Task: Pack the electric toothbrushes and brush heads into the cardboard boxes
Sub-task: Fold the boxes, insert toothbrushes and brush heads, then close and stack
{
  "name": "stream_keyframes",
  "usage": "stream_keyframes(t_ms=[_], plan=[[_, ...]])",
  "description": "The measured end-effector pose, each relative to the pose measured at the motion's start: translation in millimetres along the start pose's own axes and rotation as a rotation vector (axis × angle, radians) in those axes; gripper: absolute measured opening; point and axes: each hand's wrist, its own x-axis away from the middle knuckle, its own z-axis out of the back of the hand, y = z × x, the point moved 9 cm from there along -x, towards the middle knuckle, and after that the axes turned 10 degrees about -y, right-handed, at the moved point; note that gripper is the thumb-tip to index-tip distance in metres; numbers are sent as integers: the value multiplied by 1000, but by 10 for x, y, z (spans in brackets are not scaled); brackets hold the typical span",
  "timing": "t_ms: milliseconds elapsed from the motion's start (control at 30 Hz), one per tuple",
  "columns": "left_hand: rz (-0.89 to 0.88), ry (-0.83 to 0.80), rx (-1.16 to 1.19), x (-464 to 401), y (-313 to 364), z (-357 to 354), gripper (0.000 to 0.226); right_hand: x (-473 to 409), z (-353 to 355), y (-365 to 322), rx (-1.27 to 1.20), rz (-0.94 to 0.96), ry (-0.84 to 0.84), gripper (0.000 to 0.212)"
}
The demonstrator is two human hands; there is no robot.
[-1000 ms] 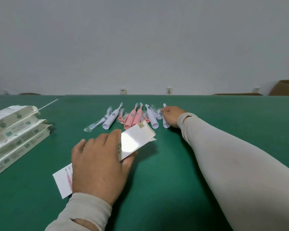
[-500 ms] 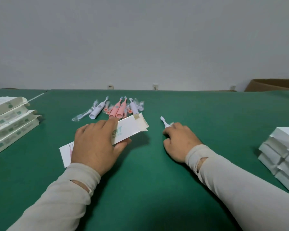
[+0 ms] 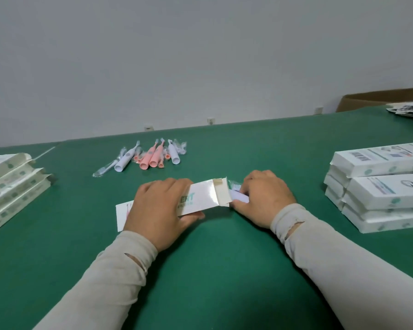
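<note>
Bare green table (image 3: 212, 270) is left nearer than the open box (image 3: 200, 198); beyond lie loose toothbrushes (image 3: 150, 158), flanked left by flat cartons (image 3: 12, 186) and right by packed boxes (image 3: 379, 186).

right hand (image 3: 265, 198) hides most of the toothbrush (image 3: 239, 196); left box stack (image 3: 7, 184) cut off by edge

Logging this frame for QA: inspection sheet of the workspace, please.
Surface: green table.
Job's things: box lying open-ended; white toothbrush at its mouth; loose toothbrushes behind.
Clutter: open boxes stacked left; packed boxes stacked right.
Grippers: left hand holds the box; right hand grips the white toothbrush.
Cables: nothing seen.
Surroundings: grey wall with sockets; brown carton far right.
</note>
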Motion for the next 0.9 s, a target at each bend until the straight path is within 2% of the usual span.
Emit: stream_keyframes(t_ms=[100,167,233,300,400,533,700,900], plan=[[22,36,-1,43,-68,22,56,-5,185,41,46,-47,128,43],[42,60,10,52,-131,43,57,71,458,166,-24,-114,328,42],[51,64,17,47,-172,44,58,218,678,346,-349,-100,548,34],[47,58,13,33,-171,33,57,298,689,491,-846,12,631,35],[32,68,8,4,-155,28,57,270,491,392,-1419,134,468,29],[27,90,30,20,-187,51,57,217,349,213,-1673,161,311,6],[23,104,70,40,-218,116,59,211,309,73,-1697,232,187,3],[12,113,147,58,-257,165,58,208,336,137,-1630,176,239,9]])
